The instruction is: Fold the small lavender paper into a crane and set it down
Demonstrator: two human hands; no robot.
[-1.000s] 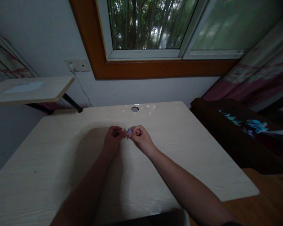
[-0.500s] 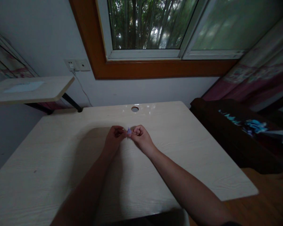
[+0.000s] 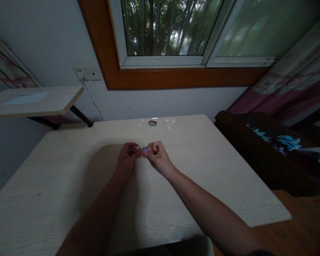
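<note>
Between my fingertips is a small purple, pointed piece [image 3: 144,150], perhaps folded paper; it is too small to make out its exact kind. My left hand [image 3: 127,158] pinches it from the left with thumb and forefinger. From the other side, my right hand [image 3: 159,156] grips it between thumb and fingers, the remaining fingers curled in. Both hands are just over the pale wood-grain table [image 3: 96,213], near its middle. Part of the purple piece is hidden behind the fingertips.
A round cable hole [image 3: 152,123] lies beyond my hands near the table's back edge. At the left stands a raised shelf [image 3: 66,97] on black legs, with a paper sheet on it. A plugged cord [image 3: 92,97] hangs down the wall. Dark furniture [image 3: 245,149] stands at the right.
Both hands have shifted very slightly left with the purple piece, and the fingertips have adjusted a little around it. The rest looks the same.
</note>
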